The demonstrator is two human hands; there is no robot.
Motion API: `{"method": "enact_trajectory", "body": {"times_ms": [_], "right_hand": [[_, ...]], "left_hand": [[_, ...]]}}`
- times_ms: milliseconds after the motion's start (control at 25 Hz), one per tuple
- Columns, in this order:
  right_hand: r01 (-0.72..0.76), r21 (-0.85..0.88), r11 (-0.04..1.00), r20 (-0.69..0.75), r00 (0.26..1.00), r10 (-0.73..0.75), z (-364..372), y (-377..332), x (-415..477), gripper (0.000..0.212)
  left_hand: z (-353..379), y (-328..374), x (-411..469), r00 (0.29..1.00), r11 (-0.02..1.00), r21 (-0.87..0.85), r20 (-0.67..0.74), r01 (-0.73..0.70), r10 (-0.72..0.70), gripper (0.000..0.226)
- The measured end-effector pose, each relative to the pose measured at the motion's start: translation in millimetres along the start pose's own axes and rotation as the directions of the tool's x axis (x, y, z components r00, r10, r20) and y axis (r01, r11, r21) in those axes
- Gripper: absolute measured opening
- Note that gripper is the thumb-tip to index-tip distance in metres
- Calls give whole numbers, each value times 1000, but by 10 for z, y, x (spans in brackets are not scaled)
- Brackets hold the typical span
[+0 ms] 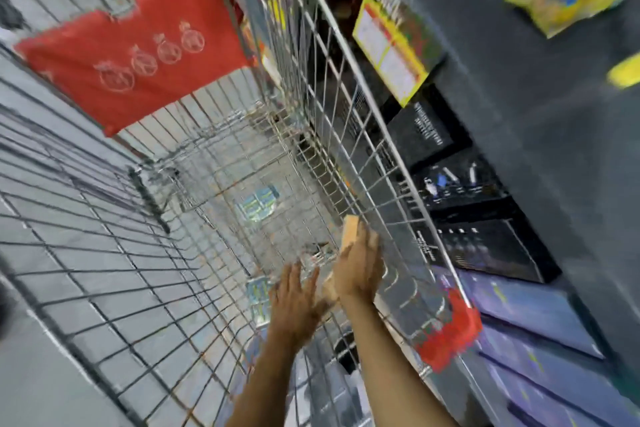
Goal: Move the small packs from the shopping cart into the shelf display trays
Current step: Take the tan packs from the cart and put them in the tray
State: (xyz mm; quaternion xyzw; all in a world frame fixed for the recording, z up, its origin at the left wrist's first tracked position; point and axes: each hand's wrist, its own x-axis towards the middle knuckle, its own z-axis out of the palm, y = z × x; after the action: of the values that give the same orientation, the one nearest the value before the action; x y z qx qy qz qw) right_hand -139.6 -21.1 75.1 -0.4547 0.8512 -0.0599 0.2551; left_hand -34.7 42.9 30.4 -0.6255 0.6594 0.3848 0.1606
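I look down into a wire shopping cart [214, 163], and the picture is blurred by motion. My right hand [358, 270] is inside the cart near its right wall, closed around a tan, box-like pack [350, 230]. My left hand [294, 295] hovers just left of it with fingers spread and nothing in it. Two small blue-and-white packs lie on the cart floor, one in the middle [258, 201] and one partly hidden under my left hand [258, 291]. The shelf [519, 114] stands to the right of the cart.
A red child-seat flap [131, 62] hangs at the cart's far end. A red corner bumper [450, 333] caps the cart's near right rim. Black boxes [485, 239] and purple packs [540, 326] fill the lower shelves. A yellow price tag [391, 55] sticks out from the shelf edge.
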Motion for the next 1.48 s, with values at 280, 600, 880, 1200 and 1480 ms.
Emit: {"method": "enact_trajectory", "body": {"times_ms": [280,600,880,1200,1480], "right_hand": [[45,125,991,-106,994,-32,346,-173,-32,47],[243,40,969,108,963,-246,548,-93,40,50],[184,-88,979,162,972,-168,746,-70,-10,56],[59,10,998,83,995,-59,768,-106,-4,59],[7,8,1000,52,999,-8,736,-155,27,60]], "left_hand": [[225,-125,114,969,980,-160,-197,121,-152,60],[-291,-462,478,848,868,-448,-356,215,-394,53],[-273,-550,443,915,976,-168,-355,137,-189,60],[-314,-519,498,899,962,-192,-359,193,-252,59],[-405,-511,454,881,946,-298,-402,131,-249,69]]}}
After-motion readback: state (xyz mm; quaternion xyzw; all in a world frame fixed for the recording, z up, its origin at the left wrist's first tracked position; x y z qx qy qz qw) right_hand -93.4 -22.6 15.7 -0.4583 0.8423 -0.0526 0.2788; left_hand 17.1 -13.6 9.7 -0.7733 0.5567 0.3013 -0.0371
